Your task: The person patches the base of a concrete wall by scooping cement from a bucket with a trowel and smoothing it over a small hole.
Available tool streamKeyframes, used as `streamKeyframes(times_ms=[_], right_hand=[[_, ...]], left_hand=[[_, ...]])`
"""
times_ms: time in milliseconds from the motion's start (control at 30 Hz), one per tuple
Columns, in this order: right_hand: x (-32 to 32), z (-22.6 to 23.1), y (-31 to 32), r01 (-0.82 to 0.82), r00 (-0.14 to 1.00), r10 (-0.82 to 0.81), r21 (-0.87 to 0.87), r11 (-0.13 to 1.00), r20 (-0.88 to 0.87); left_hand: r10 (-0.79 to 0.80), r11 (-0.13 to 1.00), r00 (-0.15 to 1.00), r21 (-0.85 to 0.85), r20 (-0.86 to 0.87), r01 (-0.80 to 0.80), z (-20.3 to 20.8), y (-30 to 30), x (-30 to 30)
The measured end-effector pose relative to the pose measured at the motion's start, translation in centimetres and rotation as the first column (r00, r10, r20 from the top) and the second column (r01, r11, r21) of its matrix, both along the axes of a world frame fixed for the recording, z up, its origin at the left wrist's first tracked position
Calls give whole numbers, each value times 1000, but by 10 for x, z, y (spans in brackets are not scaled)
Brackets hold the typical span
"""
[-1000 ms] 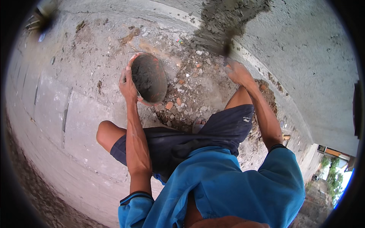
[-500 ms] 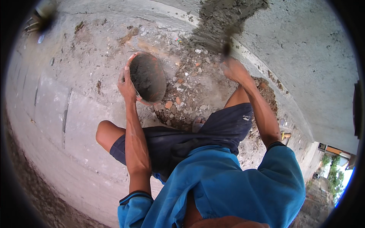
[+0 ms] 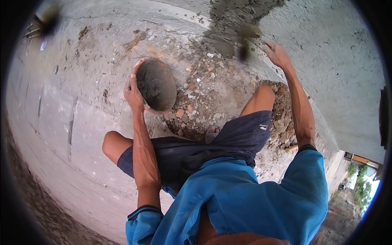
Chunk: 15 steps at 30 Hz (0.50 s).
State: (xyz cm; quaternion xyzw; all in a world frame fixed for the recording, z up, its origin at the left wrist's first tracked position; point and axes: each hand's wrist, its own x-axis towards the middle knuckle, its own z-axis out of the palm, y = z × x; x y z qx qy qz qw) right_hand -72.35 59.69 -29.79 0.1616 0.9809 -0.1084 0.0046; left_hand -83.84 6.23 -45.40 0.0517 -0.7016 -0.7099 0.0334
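Note:
A reddish-orange bucket (image 3: 172, 94) leans with its mouth toward me, and wet grey mortar (image 3: 149, 81) lies inside. My left hand (image 3: 133, 93) is closed on the bucket's left rim. Up at the wall, my right hand (image 3: 278, 55) is wrapped round the handle of a trowel (image 3: 254, 32). The trowel's blade is at the right edge of a dark patch of fresh mortar (image 3: 228, 24); a dark blur hides part of this area, so I cannot tell how much of the blade touches the wall.
A grey wall (image 3: 326, 53) rises on the right and far side. Loose rubble (image 3: 196, 92) with brick bits covers the ground between the bucket and my legs. Concrete slabs (image 3: 94, 126) lie to the left. My sandalled foot (image 3: 211, 134) stands beside the rubble.
My right hand has moved up and to the right along the wall with the trowel. The bucket and my left hand have shifted slightly left in view.

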Motion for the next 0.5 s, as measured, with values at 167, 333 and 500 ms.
streamKeyframes(times_ms=[167, 333, 500], right_hand=[[20, 51, 4, -42, 963, 36, -16, 999, -269], [41, 97, 8, 146, 950, -176, -131, 981, -257], [76, 92, -20, 156, 920, -284, -414, 897, -270]], left_hand=[[-6, 1000, 1000, 2, -14, 6, -2, 0, -2], [-36, 999, 999, 27, -11, 36, 11, 6, 4], [-60, 998, 998, 32, 4, 60, 7, 1, 5]])
